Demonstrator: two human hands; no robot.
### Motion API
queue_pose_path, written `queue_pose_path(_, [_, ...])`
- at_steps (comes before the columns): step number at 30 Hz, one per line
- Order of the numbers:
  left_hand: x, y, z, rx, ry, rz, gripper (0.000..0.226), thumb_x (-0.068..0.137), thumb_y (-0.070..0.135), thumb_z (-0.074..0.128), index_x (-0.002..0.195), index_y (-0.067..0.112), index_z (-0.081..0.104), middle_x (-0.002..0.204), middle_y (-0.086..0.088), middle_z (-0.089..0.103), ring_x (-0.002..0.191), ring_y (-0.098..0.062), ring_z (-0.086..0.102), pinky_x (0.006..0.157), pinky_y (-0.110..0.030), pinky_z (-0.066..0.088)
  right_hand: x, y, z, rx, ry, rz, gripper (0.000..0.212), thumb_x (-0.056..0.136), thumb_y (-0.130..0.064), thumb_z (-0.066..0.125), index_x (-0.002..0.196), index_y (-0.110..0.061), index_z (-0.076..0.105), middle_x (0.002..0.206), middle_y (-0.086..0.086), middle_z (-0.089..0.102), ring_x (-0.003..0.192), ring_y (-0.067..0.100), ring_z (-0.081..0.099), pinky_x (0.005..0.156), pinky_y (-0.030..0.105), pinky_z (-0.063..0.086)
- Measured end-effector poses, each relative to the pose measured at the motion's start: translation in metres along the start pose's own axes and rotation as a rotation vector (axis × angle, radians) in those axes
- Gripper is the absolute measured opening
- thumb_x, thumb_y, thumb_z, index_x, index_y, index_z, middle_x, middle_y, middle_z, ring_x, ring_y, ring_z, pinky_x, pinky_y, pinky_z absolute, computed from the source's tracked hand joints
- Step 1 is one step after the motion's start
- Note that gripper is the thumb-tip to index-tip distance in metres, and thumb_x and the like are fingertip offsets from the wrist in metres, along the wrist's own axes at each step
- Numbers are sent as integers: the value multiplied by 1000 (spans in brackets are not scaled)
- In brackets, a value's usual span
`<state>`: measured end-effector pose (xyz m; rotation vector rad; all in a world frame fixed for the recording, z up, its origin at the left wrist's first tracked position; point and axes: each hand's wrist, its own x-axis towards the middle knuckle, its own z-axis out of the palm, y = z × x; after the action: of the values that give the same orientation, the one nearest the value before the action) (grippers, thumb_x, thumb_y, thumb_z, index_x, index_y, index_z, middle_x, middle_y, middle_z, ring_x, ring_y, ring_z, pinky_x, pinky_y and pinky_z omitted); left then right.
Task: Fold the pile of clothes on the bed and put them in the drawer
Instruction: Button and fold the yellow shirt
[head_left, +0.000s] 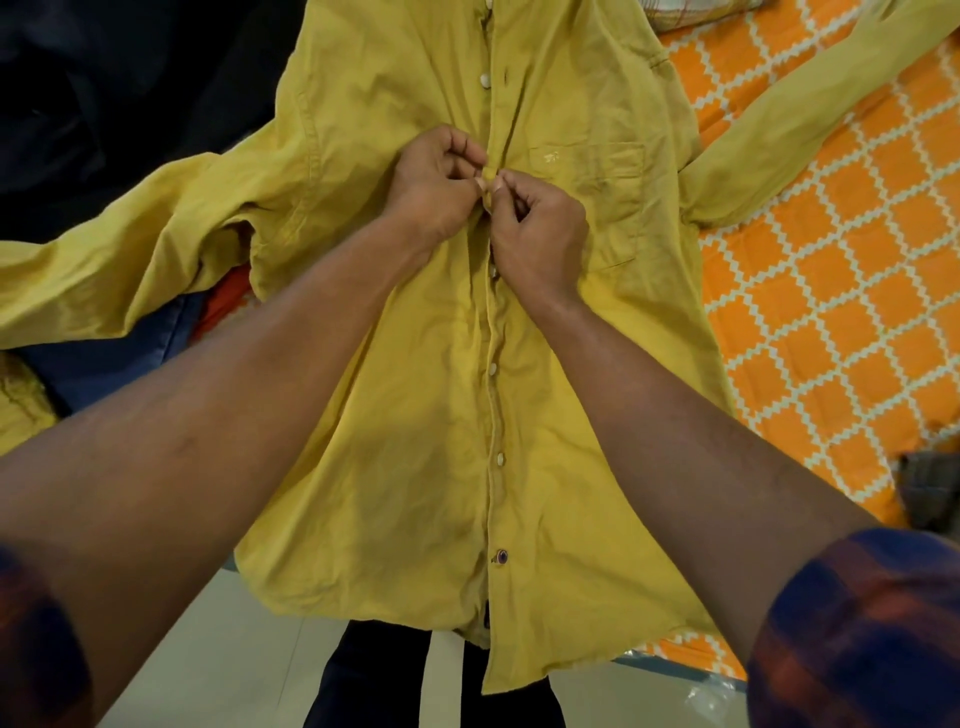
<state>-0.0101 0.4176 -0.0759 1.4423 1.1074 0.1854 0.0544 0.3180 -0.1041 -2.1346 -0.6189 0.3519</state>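
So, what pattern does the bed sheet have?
The bed sheet is orange with a white diamond grid; head view.

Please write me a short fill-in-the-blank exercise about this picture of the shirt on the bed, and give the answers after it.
1. The spread-out shirt is ____ in colour.
2. The sheet under it is ____ with a white pattern.
3. The left hand and the right hand pinch the shirt's front along its row of ____.
4. The lowest button is dark; those above it are ____.
Missing words: yellow; orange; buttons; white.
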Motion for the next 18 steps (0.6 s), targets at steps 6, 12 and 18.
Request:
queue_pose_path(6, [5, -2, -1, 147, 25, 124, 17, 87, 4, 66, 97, 18, 63, 74, 5, 64, 73, -7, 63, 77, -23, 56, 10, -6, -3, 30, -20, 137, 28, 86, -12, 64, 62, -28, 61, 43, -18, 48, 46, 3, 48, 55, 26, 44])
queue_pose_path(12, [12, 21, -15, 457, 119, 311, 25, 91, 9, 55, 109, 16, 70, 76, 4, 64, 62, -4, 56, 59, -4, 39, 14, -17, -15, 54, 9, 144, 13, 82, -18, 72, 92, -25, 73, 57, -4, 63, 55, 7, 62, 66, 26, 55])
queue_pose_path(18, [47, 39, -27, 599, 123, 356, 31, 92, 9, 53, 119, 11, 69, 109, -5, 71, 100, -18, 66, 83, -19, 47, 63, -52, -9, -292, -71, -130, 28, 79, -26, 69, 106, -18, 73, 95, -4, 63, 84, 10, 59, 71, 25, 43])
